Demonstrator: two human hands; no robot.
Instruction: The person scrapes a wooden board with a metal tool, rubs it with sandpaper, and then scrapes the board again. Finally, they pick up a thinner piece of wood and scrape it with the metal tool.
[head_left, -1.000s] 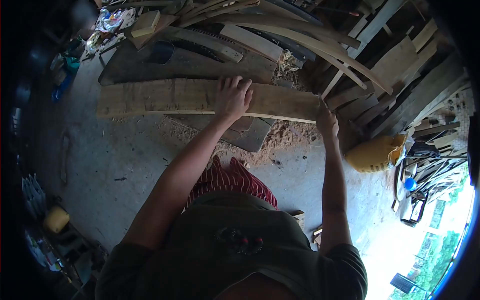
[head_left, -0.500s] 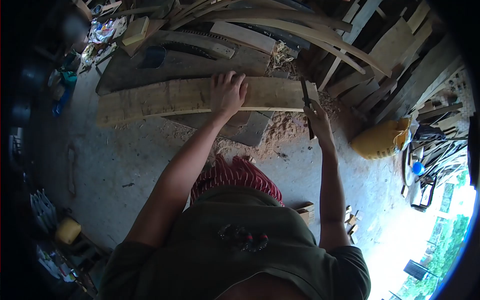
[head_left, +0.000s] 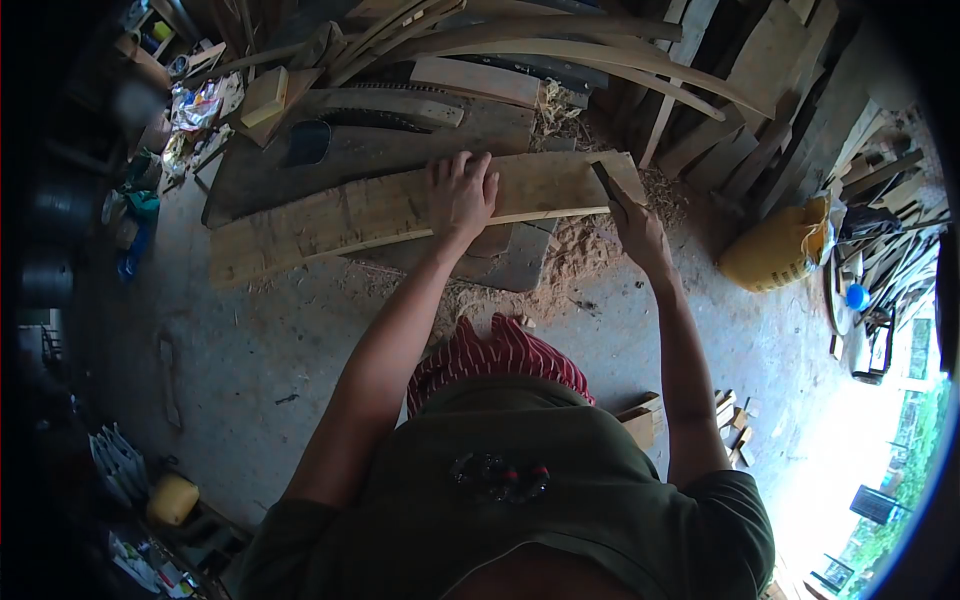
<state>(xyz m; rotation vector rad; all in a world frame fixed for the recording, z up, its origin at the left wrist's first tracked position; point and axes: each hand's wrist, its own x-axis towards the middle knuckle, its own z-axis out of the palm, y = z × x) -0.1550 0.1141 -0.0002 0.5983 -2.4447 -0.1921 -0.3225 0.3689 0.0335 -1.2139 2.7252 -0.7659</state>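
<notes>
A long, slightly curved wooden plank (head_left: pixel 340 218) lies across a dark work surface in front of me, its right end higher in view than its left. My left hand (head_left: pixel 462 197) is on the middle of the plank, fingers hooked over its far edge. Near the plank's right end, my right hand (head_left: pixel 642 235) is closed round a dark, narrow flat tool (head_left: pixel 607 184). The tool slants over the plank's face, and its exact kind I cannot tell.
Behind the plank are a dark flat board (head_left: pixel 375 150), curved wooden strips (head_left: pixel 560 45) and a pile of shavings (head_left: pixel 555 110). Sawdust (head_left: pixel 580 250) covers the floor by the plank. A yellow sack (head_left: pixel 775 250) stands right, before stacked timber (head_left: pixel 790 90). Wood offcuts (head_left: pixel 735 425) lie near my right arm.
The plank's left end has swung down toward me. The tool in my right hand has turned from nearly straight across the plank to a slant. My left hand stays on the plank.
</notes>
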